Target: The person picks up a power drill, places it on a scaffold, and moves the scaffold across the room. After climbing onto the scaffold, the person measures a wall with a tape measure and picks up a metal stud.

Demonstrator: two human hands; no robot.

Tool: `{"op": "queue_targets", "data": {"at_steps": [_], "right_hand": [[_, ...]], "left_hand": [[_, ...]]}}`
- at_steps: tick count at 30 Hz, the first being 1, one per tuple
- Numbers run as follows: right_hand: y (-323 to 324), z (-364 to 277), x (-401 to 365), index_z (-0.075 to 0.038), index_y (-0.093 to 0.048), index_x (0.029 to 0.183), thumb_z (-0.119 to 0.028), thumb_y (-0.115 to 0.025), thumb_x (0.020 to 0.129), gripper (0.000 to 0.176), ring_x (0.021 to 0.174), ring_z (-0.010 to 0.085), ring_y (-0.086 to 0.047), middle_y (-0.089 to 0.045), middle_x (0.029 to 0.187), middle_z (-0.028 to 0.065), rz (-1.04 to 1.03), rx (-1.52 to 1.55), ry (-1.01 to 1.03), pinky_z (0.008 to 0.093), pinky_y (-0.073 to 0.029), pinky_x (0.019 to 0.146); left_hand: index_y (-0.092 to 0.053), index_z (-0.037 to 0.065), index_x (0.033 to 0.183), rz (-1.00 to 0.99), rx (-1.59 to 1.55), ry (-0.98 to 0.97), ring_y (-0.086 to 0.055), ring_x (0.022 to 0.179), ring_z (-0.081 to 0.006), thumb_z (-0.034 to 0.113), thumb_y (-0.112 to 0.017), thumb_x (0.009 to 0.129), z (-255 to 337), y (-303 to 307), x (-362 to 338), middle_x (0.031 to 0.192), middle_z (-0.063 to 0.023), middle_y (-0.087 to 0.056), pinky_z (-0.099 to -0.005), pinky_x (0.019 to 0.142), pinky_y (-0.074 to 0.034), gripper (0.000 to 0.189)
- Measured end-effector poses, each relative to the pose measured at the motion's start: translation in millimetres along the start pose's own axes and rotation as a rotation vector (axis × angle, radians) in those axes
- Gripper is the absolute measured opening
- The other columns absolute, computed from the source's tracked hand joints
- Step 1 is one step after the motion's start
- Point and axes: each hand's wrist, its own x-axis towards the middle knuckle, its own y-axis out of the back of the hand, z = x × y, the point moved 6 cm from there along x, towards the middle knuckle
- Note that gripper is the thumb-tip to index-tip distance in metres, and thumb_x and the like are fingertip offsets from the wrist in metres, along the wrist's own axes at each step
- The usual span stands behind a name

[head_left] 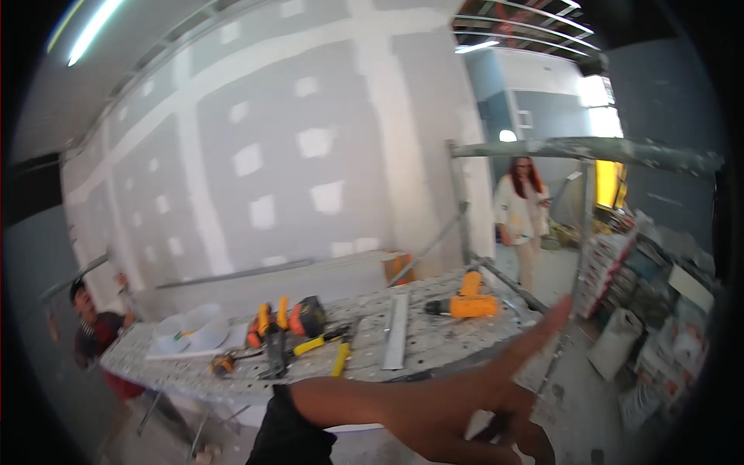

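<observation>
The left hand (465, 403) is held above the near edge of the worktable (434, 349), its index finger stretched out and the other fingers curled; whether anything is gripped in them cannot be told. Nearest to it, an orange drill (469, 305) is seen lying on the table's right part. Left of the drill, 1 metal strip (396, 332) is laid. 2 other people (523, 205) can be seen beyond the table.

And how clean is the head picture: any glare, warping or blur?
Head view: strong wide-angle warping curves the wall's top edge; edges fall to black; the upper-left tube light and far-right bright opening glare white; the pointing hand looks slightly soft.
</observation>
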Motion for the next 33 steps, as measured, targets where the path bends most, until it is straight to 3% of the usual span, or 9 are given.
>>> {"op": "queue_targets", "data": {"at_steps": [5, 8, 11, 17, 22, 24, 28, 31, 33], "right_hand": [[15.3, -18.5, -2.2, -0.004, -0.063, 0.112, -0.026, -0.063, 0.087, 0.034, 0.094, 0.0228, -0.066, -0.068, 0.103, 0.0108, 0.008, -0.154, 0.074, 0.0310, -0.051, 0.083], [-25.3, 100.0, 28.0, -0.005, -0.062, 0.114, -0.026, -0.062, 0.088, 0.034, 0.090, 0.0195, -0.067, -0.068, 0.103, 0.0099, -0.115, 0.794, -0.095, 0.0298, -0.052, 0.081], [9.5, 15.4, 16.6, -0.004, -0.061, 0.116, -0.026, -0.062, 0.089, 0.034, 0.091, 0.0184, -0.066, -0.068, 0.104, 0.0107, -0.041, -0.054, 0.011, 0.0289, -0.052, 0.082], [-17.2, 83.6, 50.0, -0.007, -0.061, 0.118, -0.031, -0.063, 0.089, 0.038, 0.093, 0.0192, -0.065, -0.068, 0.103, 0.0099, -0.102, 0.275, 0.105, 0.0297, -0.051, 0.083], [-2.0, -3.6, 46.4, -0.005, -0.062, 0.114, -0.037, -0.059, 0.090, 0.040, 0.103, 0.0226, -0.060, -0.065, 0.106, 0.0112, -0.189, -0.192, 0.050, 0.0310, -0.048, 0.088], [-59.0, 91.3, 82.5, -0.004, -0.058, 0.118, -0.039, -0.057, 0.092, 0.044, 0.103, 0.0232, -0.059, -0.063, 0.107, 0.0131, -0.119, -0.337, 0.316, 0.0302, -0.047, 0.091], [-41.6, -0.8, 68.1, -0.003, -0.053, 0.126, -0.040, -0.050, 0.093, 0.050, 0.111, 0.0315, -0.058, -0.060, 0.120, 0.0168, -0.239, -0.215, 0.051, 0.0395, -0.045, 0.096], [-49.0, -30.1, 64.5, -0.005, -0.053, 0.127, -0.037, -0.055, 0.091, 0.048, 0.110, 0.0320, -0.059, -0.061, 0.118, 0.0178, -0.308, -0.103, -0.012, 0.0390, -0.046, 0.095], [-61.1, -33.3, 66.6, -0.005, -0.053, 0.126, -0.036, -0.055, 0.091, 0.047, 0.110, 0.0322, -0.058, -0.061, 0.117, 0.0177, -0.345, -0.140, -0.024, 0.0395, -0.045, 0.096]], "left_hand": [[0.010, 0.007, 0.149, 0.128, -0.086, 0.348, -0.059, 0.089, -0.0225, 0.019, -0.067, 0.086, -39.2, 2.8, -16.2, 0.099, -0.0129, -0.063, -0.0362, 0.082, -0.047, 0.100], [0.012, 0.006, 0.149, 0.216, -0.035, 0.226, -0.059, 0.067, -0.0148, 0.006, -0.075, 0.080, -52.8, 5.7, -27.0, 0.083, -0.0115, -0.066, -0.0265, 0.065, -0.048, 0.111], [0.013, 0.010, 0.150, 0.270, 0.252, 0.277, -0.057, 0.063, -0.0135, 0.008, -0.077, 0.079, -66.0, 2.8, -50.7, 0.078, -0.0077, -0.063, -0.0261, 0.063, -0.047, 0.114], [-0.010, 0.014, 0.152, 0.541, 0.730, 0.482, -0.056, 0.058, -0.0145, 0.009, -0.078, 0.077, -113.2, -12.2, -133.6, 0.075, -0.0063, -0.064, -0.0268, 0.056, -0.047, 0.101], [-0.067, 0.004, 0.097, 1.059, 0.800, 0.665, -0.062, 0.068, -0.0195, 0.008, -0.077, 0.076, -126.7, -28.0, -231.8, 0.085, -0.0103, -0.068, -0.0314, 0.065, -0.050, 0.023], [-0.064, 0.001, 0.093, 1.261, 0.948, 0.669, -0.064, 0.081, -0.0257, 0.008, -0.072, 0.080, -112.4, -35.7, -253.6, 0.089, -0.0126, -0.067, -0.0352, 0.077, -0.050, 0.017], [-0.058, 0.001, 0.119, 1.164, 1.390, 0.820, -0.048, 0.120, -0.0395, 0.016, -0.073, 0.082, -128.7, -47.8, -284.3, 0.123, -0.0195, -0.057, -0.0488, 0.100, -0.038, 0.042], [-0.056, 0.000, 0.122, 1.099, 1.516, 0.889, -0.050, 0.118, -0.0419, 0.022, -0.066, 0.087, -151.8, -50.4, -281.2, 0.123, -0.0217, -0.057, -0.0498, 0.098, -0.040, 0.043], [-0.028, 0.004, 0.145, 0.956, 1.602, 0.996, -0.036, 0.132, -0.0364, 0.022, -0.065, 0.085, -179.7, -57.8, -304.5, 0.139, -0.0186, -0.042, -0.0516, 0.107, -0.028, 0.073]]}}
